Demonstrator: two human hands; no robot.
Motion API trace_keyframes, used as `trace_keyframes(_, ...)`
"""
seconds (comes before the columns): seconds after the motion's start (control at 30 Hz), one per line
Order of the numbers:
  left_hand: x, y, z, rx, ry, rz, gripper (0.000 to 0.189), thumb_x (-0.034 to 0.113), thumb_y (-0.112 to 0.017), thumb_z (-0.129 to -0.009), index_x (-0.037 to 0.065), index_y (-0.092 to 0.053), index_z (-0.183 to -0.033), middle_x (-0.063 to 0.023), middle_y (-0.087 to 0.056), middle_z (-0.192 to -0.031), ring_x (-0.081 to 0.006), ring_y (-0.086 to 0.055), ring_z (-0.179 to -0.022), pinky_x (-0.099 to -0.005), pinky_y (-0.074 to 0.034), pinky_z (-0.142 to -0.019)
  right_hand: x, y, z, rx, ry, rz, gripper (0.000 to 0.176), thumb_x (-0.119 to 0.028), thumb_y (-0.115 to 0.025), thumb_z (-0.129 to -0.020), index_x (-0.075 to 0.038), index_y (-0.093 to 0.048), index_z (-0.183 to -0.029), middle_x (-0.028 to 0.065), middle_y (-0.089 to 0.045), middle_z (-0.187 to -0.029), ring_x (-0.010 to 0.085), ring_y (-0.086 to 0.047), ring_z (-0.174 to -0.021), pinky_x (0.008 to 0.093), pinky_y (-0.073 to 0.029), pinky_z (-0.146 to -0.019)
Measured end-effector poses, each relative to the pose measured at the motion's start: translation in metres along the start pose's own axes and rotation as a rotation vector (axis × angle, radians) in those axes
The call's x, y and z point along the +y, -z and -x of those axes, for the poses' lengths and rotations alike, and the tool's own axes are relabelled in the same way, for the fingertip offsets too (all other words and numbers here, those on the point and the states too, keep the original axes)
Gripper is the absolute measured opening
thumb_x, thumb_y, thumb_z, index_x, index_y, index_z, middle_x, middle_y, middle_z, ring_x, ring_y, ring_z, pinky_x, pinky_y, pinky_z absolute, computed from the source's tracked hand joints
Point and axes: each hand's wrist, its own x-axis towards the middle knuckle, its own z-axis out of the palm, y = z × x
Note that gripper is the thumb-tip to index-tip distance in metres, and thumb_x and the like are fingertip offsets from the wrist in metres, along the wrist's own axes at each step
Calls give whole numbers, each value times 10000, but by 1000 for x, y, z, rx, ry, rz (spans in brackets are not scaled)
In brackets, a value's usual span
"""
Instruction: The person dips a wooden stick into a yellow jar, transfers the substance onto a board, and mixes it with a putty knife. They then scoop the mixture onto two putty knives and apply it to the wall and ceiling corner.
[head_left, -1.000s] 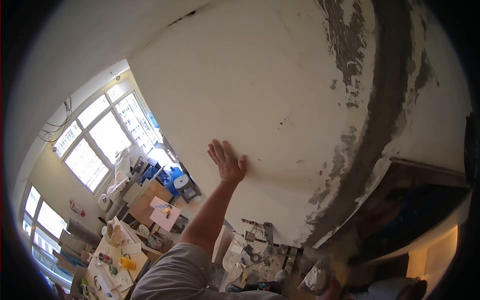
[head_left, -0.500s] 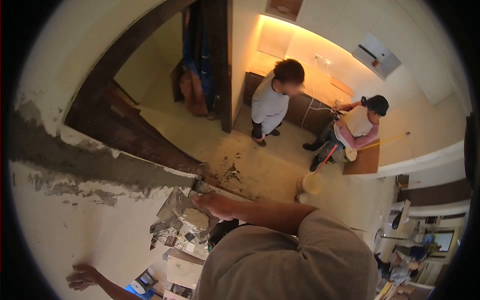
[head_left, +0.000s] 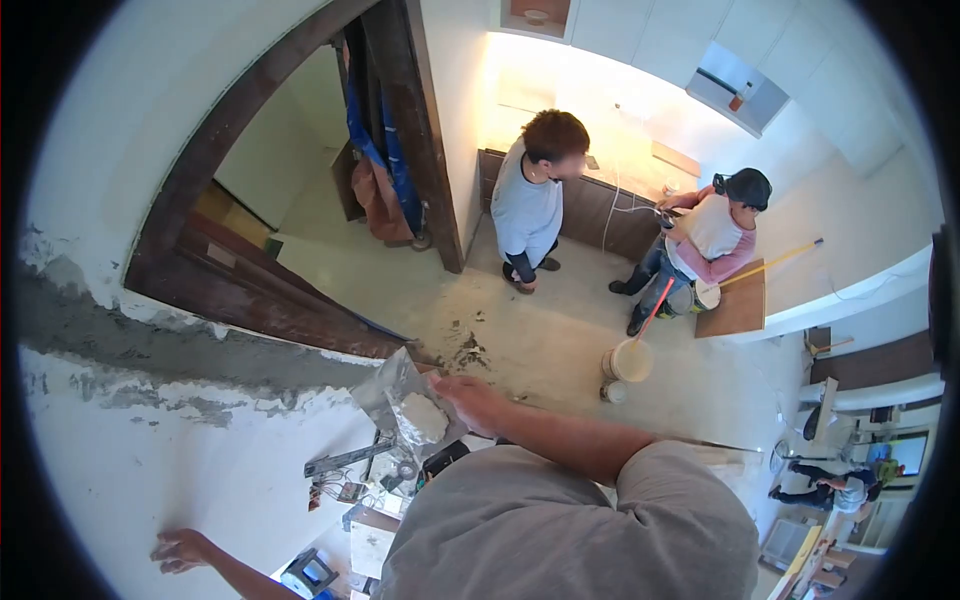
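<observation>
My right hand [head_left: 462,396] is closed at the edge of a flat grey plate [head_left: 382,388] with angular corners, beside the lower end of the door frame. An off-white lump of what looks like mortar [head_left: 423,418] shows against the plate, just below my fingers. My left hand [head_left: 180,551] has its fingers spread and lies against the white wall [head_left: 250,460] at the lower left. Fresh grey mortar [head_left: 190,345] runs in a rough strip along that wall up to the dark door frame [head_left: 280,300].
Below the plate lie a grey metal bar [head_left: 348,458] and cluttered small items. Two people [head_left: 528,200] [head_left: 712,235] stand by a lit counter. A bucket [head_left: 628,360] with a red handle stands on the floor, near scattered debris [head_left: 465,345]. Another person [head_left: 850,490] is far right.
My right hand has drawn back a little to the right from the door-frame end, and the plate and lump have shifted up and right. My left hand stays by the wall.
</observation>
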Motion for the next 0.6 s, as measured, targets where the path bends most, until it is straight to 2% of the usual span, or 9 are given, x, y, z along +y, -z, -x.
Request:
trace_keyframes(0.13, -59, -19, 75, -218, -197, -128, 893, 586, -545, -933, -14, -236, -1519, -288, -267, -1539, -416, -258, -1432, -496, -259, -1167, -9, -12, -7, 70, 15, 270, 727, -605, -457, -973, 38, -567, -1295, 170, -620, -1222, 218, -627, -921, 354, -537, -723)
trace_keyframes(0.17, -60, -11, 111, -573, 17, 44, 831, 530, -601, -927, -45, -342, -1467, -252, -362, -1504, -393, -307, -1412, -491, -264, -1162, -10, -18, -11, 62, 20, 314, 722, -602, -457, -974, 34, -567, -1297, 172, -621, -1225, 219, -629, -915, 348, -536, -718)
trace_keyframes(0.23, -45, 42, 183, -1384, 420, 840, 446, 241, -610, -938, -49, -575, -1274, -157, -626, -1250, -248, -627, -1093, -338, -531, -898, -18, -34, -10, 20, 10, 390, 699, -594, -457, -978, 14, -571, -1304, 176, -624, -1229, 223, -634, -915, 335, -533, -717)
trace_keyframes(0.27, -48, 46, 236, -1447, 96, 724, 288, 119, -558, -903, -8, -662, -1139, -100, -686, -1114, -168, -660, -963, -285, -560, -759, -27, -45, -6, -21, -3, 428, 681, -588, -456, -981, -3, -574, -1309, 177, -626, -1231, 225, -636, -921, 328, -531, -723)
trace_keyframes(0.33, 40, 127, 273, -1724, 416, 906, 222, 68, -507, -917, -2, -688, -1024, -73, -710, -919, -214, -680, -920, -363, -566, -797, -39, -71, 1, -49, 30, 479, 582, -486, -504, -997, 22, -603, -1263, 151, -634, -1225, 190, -582, -1070, 316, -444, -917)
trace_keyframes(0.43, 107, 189, 290, -1650, -413, 725, 276, 17, -515, -853, -42, -621, -1102, -222, -644, -1080, -368, -632, -1029, -425, -496, -926, -10, -79, -11, -136, 99, 571, 529, -436, -513, -1006, 31, -609, -1235, 161, -644, -1189, 214, -594, -1098, 337, -455, -955)
trace_keyframes(0.47, 120, 196, 285, -1841, -345, 649, 394, 14, -535, -770, -48, -598, -1154, -227, -616, -1145, -376, -594, -1085, -423, -477, -961, 12, -72, -20, -187, 163, 613, 501, -422, -512, -1008, 18, -617, -1222, 156, -649, -1167, 217, -600, -1094, 347, -462, -951)
trace_keyframes(0.53, 135, 212, 269, -1728, -311, 628, 396, 50, -532, -795, -31, -614, -1174, -221, -609, -1154, -360, -586, -1075, -420, -473, -915, 47, -69, -45, -332, 260, 441, 408, -352, -512, -1020, -14, -625, -1217, 124, -647, -1179, 210, -591, -1142, 368, -440, -1013)
trace_keyframes(0.6, 136, 210, 258, -1656, -187, 785, 372, 89, -520, -837, -18, -633, -1174, -195, -628, -1118, -309, -601, -1033, -389, -472, -866, 26, -115, -37, -443, -23, 134, 432, -343, -476, -1034, 19, -586, -1243, 116, -634, -1198, 219, -611, -1102, 379, -458, -1005)
